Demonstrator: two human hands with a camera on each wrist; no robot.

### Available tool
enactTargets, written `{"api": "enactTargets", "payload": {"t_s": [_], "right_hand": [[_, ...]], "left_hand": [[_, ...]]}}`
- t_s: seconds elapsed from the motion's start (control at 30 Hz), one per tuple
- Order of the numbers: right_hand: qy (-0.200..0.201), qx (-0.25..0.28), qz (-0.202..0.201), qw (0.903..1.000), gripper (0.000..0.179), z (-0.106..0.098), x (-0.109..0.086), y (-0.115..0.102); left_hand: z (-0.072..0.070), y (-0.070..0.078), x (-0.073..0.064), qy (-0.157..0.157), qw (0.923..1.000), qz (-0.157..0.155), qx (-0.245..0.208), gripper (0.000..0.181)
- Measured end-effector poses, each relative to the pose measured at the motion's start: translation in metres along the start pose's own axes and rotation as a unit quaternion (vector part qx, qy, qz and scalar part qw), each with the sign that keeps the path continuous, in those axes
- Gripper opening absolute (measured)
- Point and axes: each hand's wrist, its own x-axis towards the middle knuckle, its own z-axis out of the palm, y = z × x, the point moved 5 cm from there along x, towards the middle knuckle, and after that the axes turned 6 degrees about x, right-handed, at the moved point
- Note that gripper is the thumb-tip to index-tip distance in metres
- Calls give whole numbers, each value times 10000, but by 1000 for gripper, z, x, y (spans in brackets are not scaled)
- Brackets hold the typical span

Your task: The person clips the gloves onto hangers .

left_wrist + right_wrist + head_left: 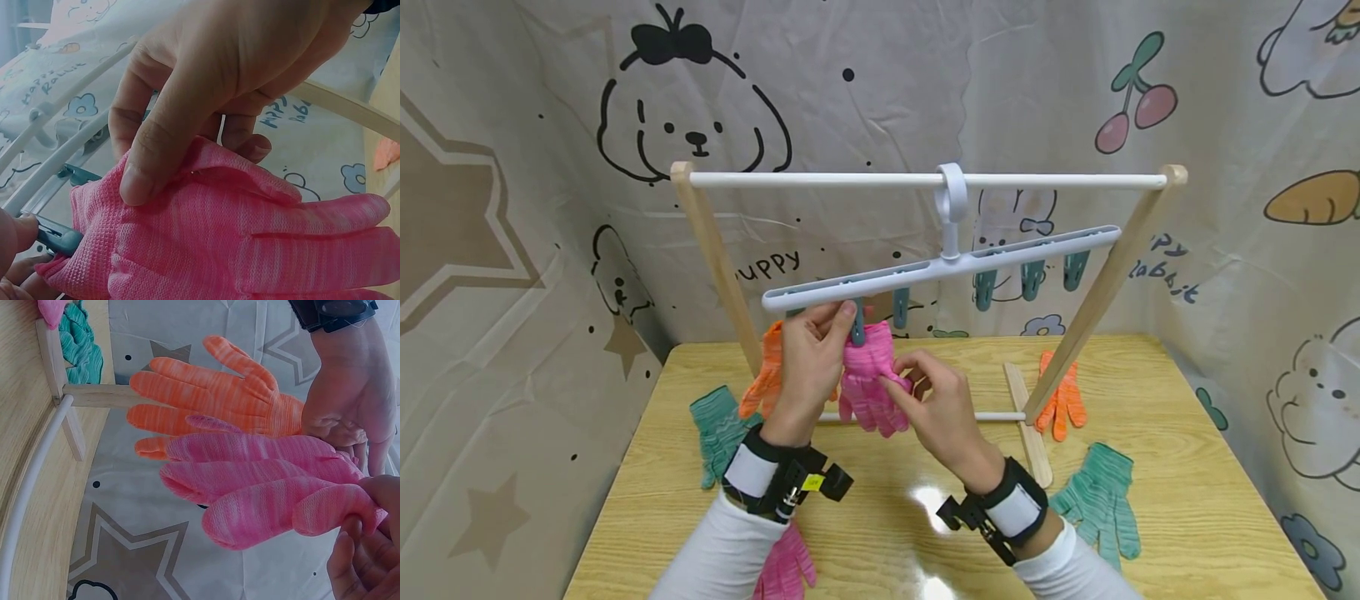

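A pink glove point(871, 398) hangs fingers-down below the low left part of the white hanger point(887, 275). My left hand point(808, 354) pinches a teal clip point(858, 325) between thumb and fingers; in the left wrist view the clip's tip point(64, 240) sits over the edge of the glove's cuff. With thumb and fingertips, my right hand point(942, 404) pinches the side of the same glove. An orange glove point(219, 394) hangs beside it, partly behind my left hand in the head view.
The hanger hooks over the white rod point(820, 180) of a wooden stand point(1078, 308), tilted down to the left. More clips point(1032, 279) dangle along it. On the table point(880, 533) lie green gloves point(1101, 500), an orange glove point(1062, 398) and a pink glove point(786, 567).
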Motion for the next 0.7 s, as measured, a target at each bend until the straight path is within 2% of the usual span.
{"api": "enactTargets", "payload": {"t_s": [0.23, 0.5, 0.7], "right_hand": [[0, 63, 66, 10000, 15, 2, 1, 1], [-44, 91, 189, 9998, 15, 4, 1, 4], [-47, 114, 157, 9998, 14, 4, 1, 5]], "left_hand": [[0, -3, 0, 76, 9999, -106, 86, 28], [-1, -5, 1, 128, 9999, 59, 83, 28], [-2, -7, 1, 128, 9999, -19, 36, 28]]}}
